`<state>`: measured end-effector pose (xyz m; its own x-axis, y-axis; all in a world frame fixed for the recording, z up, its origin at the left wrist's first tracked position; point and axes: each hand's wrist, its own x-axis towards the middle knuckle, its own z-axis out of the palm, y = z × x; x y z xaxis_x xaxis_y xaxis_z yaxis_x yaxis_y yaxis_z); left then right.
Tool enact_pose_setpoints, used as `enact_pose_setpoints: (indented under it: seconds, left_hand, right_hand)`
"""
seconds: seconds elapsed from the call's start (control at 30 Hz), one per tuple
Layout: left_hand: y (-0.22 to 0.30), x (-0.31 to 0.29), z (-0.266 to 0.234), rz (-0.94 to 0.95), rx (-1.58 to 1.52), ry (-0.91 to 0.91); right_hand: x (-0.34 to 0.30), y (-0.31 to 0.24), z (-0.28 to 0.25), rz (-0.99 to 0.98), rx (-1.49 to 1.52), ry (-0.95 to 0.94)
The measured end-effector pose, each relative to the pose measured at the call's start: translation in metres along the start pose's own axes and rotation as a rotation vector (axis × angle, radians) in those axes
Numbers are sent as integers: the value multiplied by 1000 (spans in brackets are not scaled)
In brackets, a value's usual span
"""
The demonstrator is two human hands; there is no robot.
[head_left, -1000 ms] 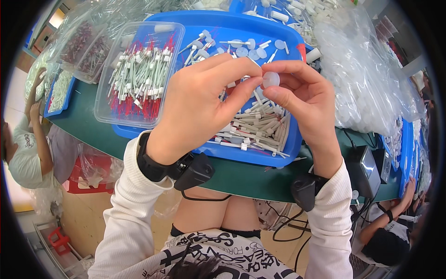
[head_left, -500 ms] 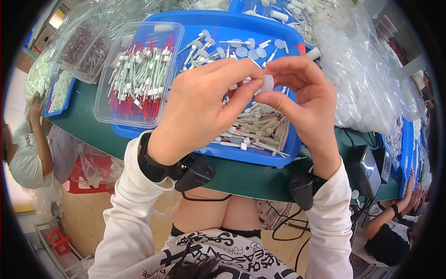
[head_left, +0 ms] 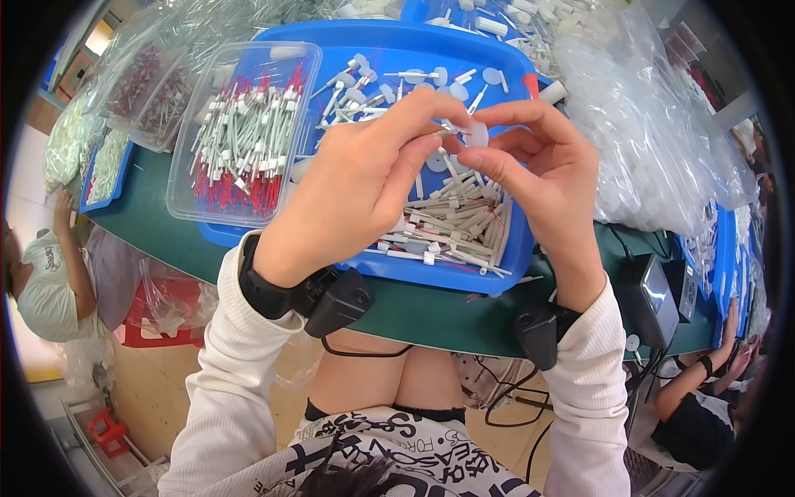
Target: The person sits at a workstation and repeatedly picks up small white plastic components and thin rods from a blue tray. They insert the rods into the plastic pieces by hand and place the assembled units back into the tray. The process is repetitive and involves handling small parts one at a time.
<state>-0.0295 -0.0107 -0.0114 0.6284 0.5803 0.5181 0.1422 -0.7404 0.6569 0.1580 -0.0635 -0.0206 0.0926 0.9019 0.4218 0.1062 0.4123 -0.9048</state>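
Note:
Over a blue tray [head_left: 352, 45], my two hands meet in front of me. Pinched in my left hand [head_left: 339, 182] is a thin wired piece [head_left: 447, 130] with a pale end, partly hidden by the fingers. Between thumb and fingers my right hand [head_left: 551, 170] holds a translucent white disc [head_left: 476, 134], right beside that piece's tip. Whether the two parts touch I cannot tell. Below the hands, white sleeved wire pieces [head_left: 464, 219] lie heaped in the tray. Toward its far side are scattered pieces with white round discs [head_left: 491, 76].
Left of the tray stands a clear plastic box [head_left: 175, 186] of red-ended wired pieces. A large clear bag [head_left: 638, 157] of white parts sits at the right, near a dark device [head_left: 654, 302] with cables. Other people work at both sides.
My left fingertips have drawn slightly back from the disc, so the thin piece between them now shows. The right hand still holds the disc, nearly in place.

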Motion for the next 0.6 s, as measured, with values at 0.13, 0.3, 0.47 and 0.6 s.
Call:
enact_pose_setpoints:
  seconds: [0.13,0.3,0.47,0.6]
  left_hand:
    - [2,2,1,40,-10,10]
    - [-1,0,0,36,33,-7]
    - [0,0,-3,72,182,-5]
    - [3,0,-5,73,319,-42]
  right_hand:
    - [-1,1,-3,-1,-32,11]
    - [-1,2,-1,19,-22,-9]
    - [-1,2,0,39,-8,-15]
    - [-1,2,0,43,0,-16]
